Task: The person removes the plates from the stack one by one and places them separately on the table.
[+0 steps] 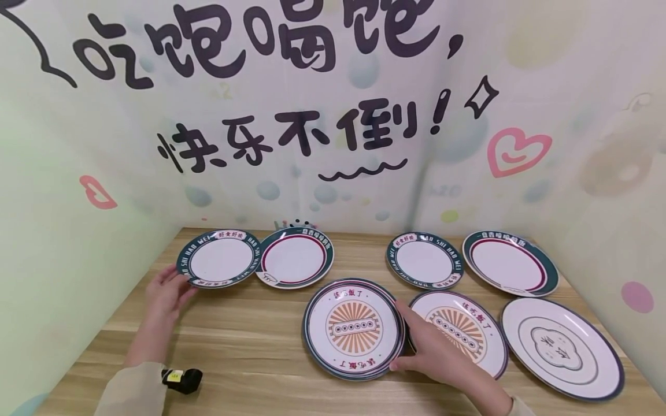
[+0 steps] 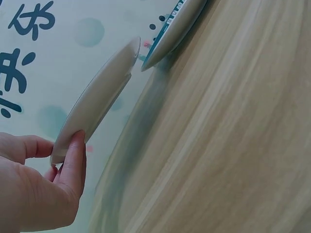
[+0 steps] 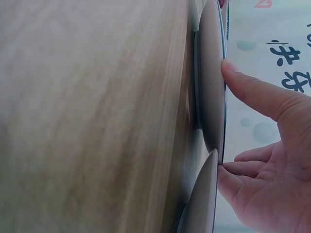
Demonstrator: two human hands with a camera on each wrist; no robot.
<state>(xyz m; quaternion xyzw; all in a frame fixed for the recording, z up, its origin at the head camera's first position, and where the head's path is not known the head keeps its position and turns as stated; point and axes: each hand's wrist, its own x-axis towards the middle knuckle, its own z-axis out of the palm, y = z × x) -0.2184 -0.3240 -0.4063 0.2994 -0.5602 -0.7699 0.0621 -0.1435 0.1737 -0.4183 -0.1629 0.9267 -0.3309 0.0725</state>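
My left hand [image 1: 167, 293] pinches the left rim of a small plate with a green lettered border [image 1: 221, 259]. In the left wrist view this plate [image 2: 95, 97] is tilted and held up off the table, thumb on one side and fingers on the other. My right hand [image 1: 437, 345] rests at the right rim of a white plate with an orange sunburst [image 1: 354, 351]. Thumb and fingertips touch that rim at two spots in the right wrist view, where the plate [image 3: 211, 87] sits on the table. A second sunburst plate [image 1: 481, 318] lies partly under my right hand.
Behind the held plate is a green-rimmed plate with a red ring [image 1: 293, 259]. At the back right lie a lettered green-rimmed plate [image 1: 425, 261] and a red-ringed one [image 1: 507, 263]. A large white plate [image 1: 562, 378] lies at the right. A printed backdrop [image 1: 291, 190] borders the wooden table [image 1: 244, 358].
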